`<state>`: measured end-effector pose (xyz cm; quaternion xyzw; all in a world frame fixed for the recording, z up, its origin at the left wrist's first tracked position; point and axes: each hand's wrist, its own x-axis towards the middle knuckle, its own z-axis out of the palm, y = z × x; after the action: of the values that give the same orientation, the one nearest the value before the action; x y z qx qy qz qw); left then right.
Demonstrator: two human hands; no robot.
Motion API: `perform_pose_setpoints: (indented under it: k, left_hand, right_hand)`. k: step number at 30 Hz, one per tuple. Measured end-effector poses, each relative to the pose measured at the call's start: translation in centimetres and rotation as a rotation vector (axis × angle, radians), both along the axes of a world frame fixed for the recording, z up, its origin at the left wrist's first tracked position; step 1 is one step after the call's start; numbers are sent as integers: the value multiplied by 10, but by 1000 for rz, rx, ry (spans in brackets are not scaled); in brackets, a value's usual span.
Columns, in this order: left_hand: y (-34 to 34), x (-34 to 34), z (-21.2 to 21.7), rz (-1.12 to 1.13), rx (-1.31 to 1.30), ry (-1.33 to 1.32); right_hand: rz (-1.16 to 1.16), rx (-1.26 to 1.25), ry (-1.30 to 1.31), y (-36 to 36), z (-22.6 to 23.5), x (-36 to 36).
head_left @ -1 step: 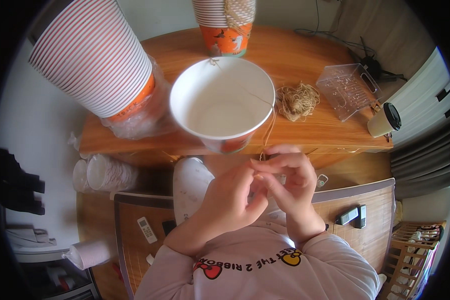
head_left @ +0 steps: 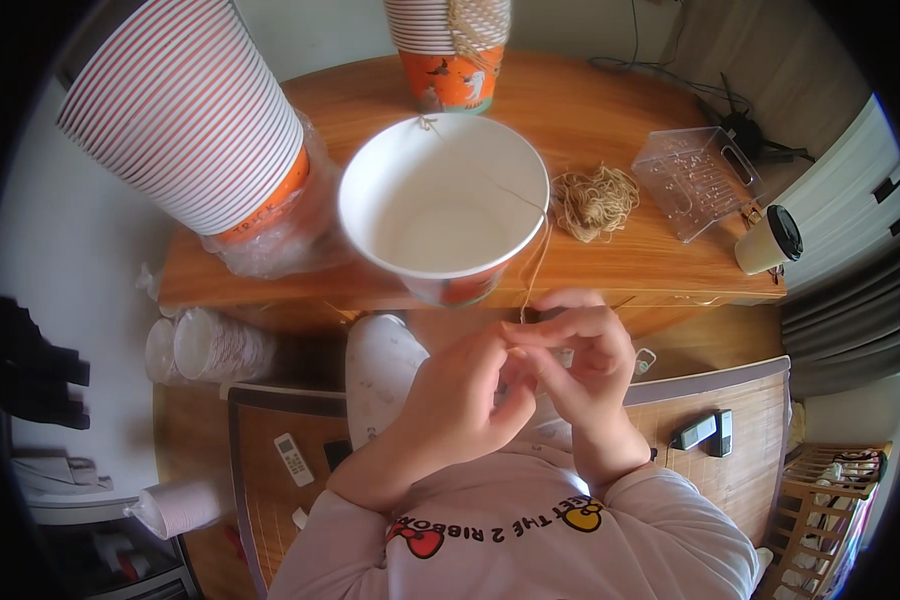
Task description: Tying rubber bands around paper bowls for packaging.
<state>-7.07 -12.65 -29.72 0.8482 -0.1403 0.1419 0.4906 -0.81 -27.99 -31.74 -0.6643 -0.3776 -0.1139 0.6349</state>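
My left hand [head_left: 472, 385] and my right hand [head_left: 582, 362] meet fingertip to fingertip in front of the table edge. Both pinch the end of a thin tan string [head_left: 536, 268]; the exact grip is hidden between the fingers. From there the string runs up over the right rim of a large white-lined paper bucket [head_left: 440, 215] and across its inside. Another piece of string is knotted at the bucket's far rim. A loose heap of the same string [head_left: 596, 202] lies to the right of the bucket.
A tall stack of paper buckets [head_left: 190, 120] in plastic leans at the left. Another stack [head_left: 452, 80], with strings hanging from it, stands at the back. On the right are a clear plastic bin [head_left: 698, 185] and a lidded cup [head_left: 768, 240]. A remote [head_left: 293, 459] lies on the mat.
Hardly anything differs. The fingers of my right hand have shifted very slightly, and the string beside them hangs a little differently.
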Motion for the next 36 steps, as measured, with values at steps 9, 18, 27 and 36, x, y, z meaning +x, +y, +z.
perform_pose_setpoints:
  k: [9, 18, 27, 36]
  left_hand:
    - [8, 0, -11, 27, -199, -87]
    - [15, -1, 0, 135, 6, -246]
    - [16, 0, 2, 244, 79, -430]
    - [21, -2, -2, 288, 92, -514]
  right_hand:
    - [80, 209, 114, -1, -5, 6]
    - [48, 110, 8, 3, 1, 8]
    - [82, -115, -345, 8, 12, 11]
    - [113, -7, -225, 18, 9, 13]
